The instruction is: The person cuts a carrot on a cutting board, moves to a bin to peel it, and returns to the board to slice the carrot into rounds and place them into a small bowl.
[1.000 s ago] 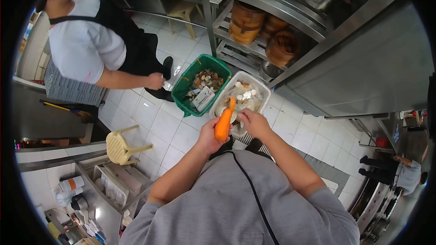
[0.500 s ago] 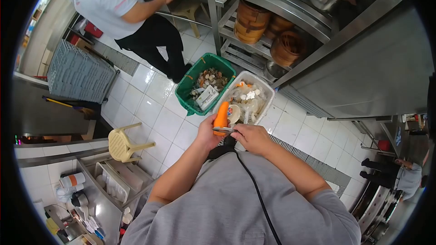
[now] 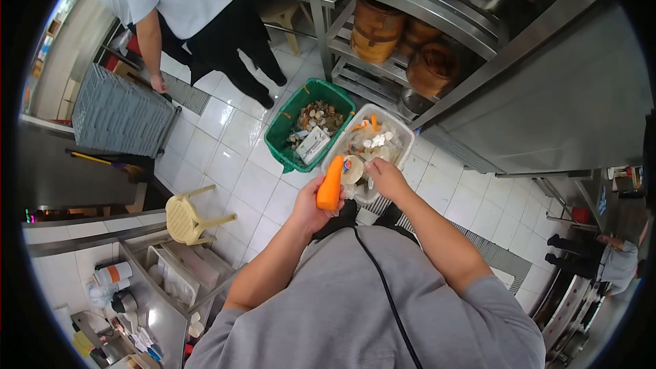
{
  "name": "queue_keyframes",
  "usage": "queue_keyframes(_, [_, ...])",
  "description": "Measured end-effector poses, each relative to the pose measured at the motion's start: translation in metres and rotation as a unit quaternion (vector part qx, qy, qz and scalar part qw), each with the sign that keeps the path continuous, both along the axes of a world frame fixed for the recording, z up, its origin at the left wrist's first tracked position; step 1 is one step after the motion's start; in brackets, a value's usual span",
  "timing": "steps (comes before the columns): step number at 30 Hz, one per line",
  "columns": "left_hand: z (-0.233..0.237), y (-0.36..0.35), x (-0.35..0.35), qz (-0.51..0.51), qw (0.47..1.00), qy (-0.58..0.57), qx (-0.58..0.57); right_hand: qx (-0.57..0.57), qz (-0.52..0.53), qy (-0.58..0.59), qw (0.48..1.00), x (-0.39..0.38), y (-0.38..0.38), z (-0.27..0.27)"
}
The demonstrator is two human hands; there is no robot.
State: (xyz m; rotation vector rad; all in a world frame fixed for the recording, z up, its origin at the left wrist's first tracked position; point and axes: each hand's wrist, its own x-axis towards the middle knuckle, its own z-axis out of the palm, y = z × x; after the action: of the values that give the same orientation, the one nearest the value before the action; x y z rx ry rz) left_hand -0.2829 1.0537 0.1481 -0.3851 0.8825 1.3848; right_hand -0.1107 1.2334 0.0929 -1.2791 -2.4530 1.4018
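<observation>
My left hand (image 3: 309, 205) is wrapped round the thick lower part of a peeled orange carrot (image 3: 331, 186), its narrower end pointing away from me. To the right, my closed right hand (image 3: 387, 179) hovers over the near part of a white bin (image 3: 408, 152). A metal peeler (image 3: 370, 182) shows only in small part below its fingers, apart from the carrot. Inside the white bin lie clear plastic bags, orange peelings (image 3: 374, 123), white scraps and a round tub (image 3: 352, 169). Beside it stands a green bin (image 3: 275, 138) of shells and food waste with a white box.
Beyond the green bin a person in a white shirt (image 3: 191, 0) stands, another partly behind. A metal rack (image 3: 437, 10) with bamboo steamers (image 3: 374, 31) is ahead right. At left are a yellow stool (image 3: 186, 219) and stacked grey crates (image 3: 119, 113). Another person (image 3: 615, 263) is far right.
My right hand has moved the peeler off the carrot, forward and right over the white bin. The carrot stays in my left hand. A white-shirted person has stepped in, beyond the green bin.
</observation>
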Motion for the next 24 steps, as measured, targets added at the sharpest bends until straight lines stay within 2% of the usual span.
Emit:
queue_keyframes(1, [-0.004,0.0,-0.002,0.016,0.999,0.01,-0.025,-0.049,0.009,0.036,0.998,0.0,-0.011,0.018])
queue_keyframes(2, [-0.008,0.0,-0.003,0.017,0.999,0.01,-0.025,-0.049,0.01,0.036,0.998,0.002,-0.021,0.042])
queue_keyframes(4, [-0.015,0.0,-0.005,0.01,0.998,0.026,-0.049,-0.029,0.143,0.072,0.987,0.007,-0.041,0.089])
queue_keyframes(5, [-0.018,0.001,-0.005,0.01,0.998,0.025,-0.048,-0.029,0.143,0.071,0.987,0.007,-0.046,0.097])
queue_keyframes(7, [-0.021,0.004,-0.005,0.011,1.0,0.022,-0.015,0.069,0.24,0.066,0.966,0.006,-0.05,0.104])
queue_keyframes(14, [-0.016,0.009,-0.002,0.022,0.999,0.024,-0.04,0.085,0.203,0.086,0.972,0.001,-0.044,0.095])
queue_keyframes(16, [-0.017,0.002,-0.006,-0.031,0.999,0.0,0.031,0.074,0.124,-0.011,0.989,-0.005,-0.023,0.074])
queue_keyframes(17, [-0.016,0.001,-0.005,-0.03,0.999,0.001,0.03,0.073,0.125,-0.011,0.989,-0.007,-0.012,0.058])
queue_keyframes(19, [-0.011,-0.006,-0.002,-0.038,0.998,-0.012,0.04,0.079,-0.01,-0.045,0.996,-0.006,0.003,0.015])
queue_keyframes(22, [0.0,-0.006,0.0,-0.022,0.999,-0.009,0.031,0.02,-0.031,-0.009,0.999,0.009,0.006,-0.031])
queue_keyframes(23, [-0.003,-0.005,0.0,-0.019,0.999,-0.009,0.031,0.02,-0.028,-0.009,0.999,0.009,-0.002,-0.015])
queue_keyframes(24, [-0.01,-0.004,0.0,-0.013,1.0,0.006,0.002,-0.019,0.0,0.049,0.999,0.013,-0.016,0.001])
